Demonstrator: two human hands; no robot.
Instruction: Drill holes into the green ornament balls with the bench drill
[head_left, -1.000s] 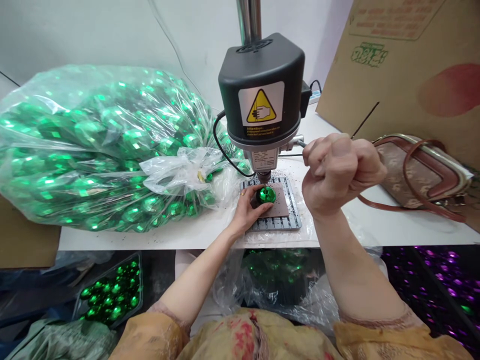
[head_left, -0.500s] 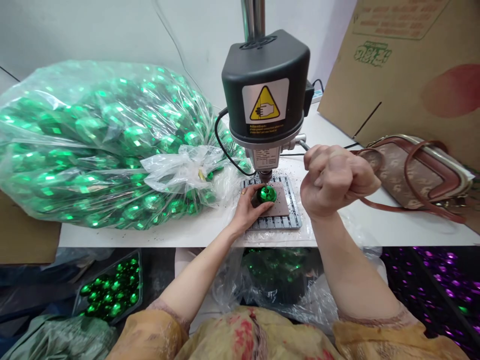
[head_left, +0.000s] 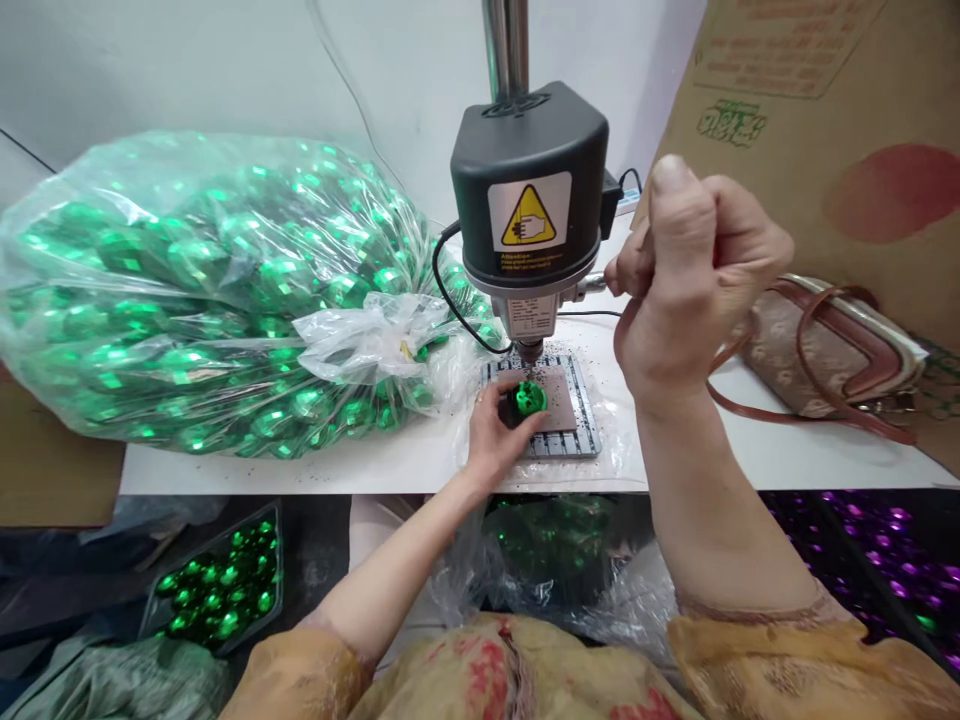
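My left hand (head_left: 493,440) is curled around a shiny green ball (head_left: 531,398), thumb on its near side. Dark shavings speckle the ball's top. It rests over a brown board (head_left: 559,402) on the slotted metal base plate (head_left: 585,442) of a bench drill press (head_left: 529,190). Just above the ball is the chuck (head_left: 529,350); I cannot make out the bit clearly. To the right of the drill's head, my right hand (head_left: 694,285) is closed in a raised fist on the feed lever (head_left: 595,284), whose outer end is hidden by the fingers.
A large clear bag (head_left: 202,300) of green faceted balls fills the table's left. A handbag (head_left: 832,350) and a cardboard box (head_left: 810,130) stand right. Below the table edge are a tray of green balls (head_left: 225,580) and purple balls (head_left: 877,540). Shavings dot the tabletop.
My right fist has risen with the lever, and the chuck has come up off the ball. My left hand still holds the ball, which now has shavings on top.
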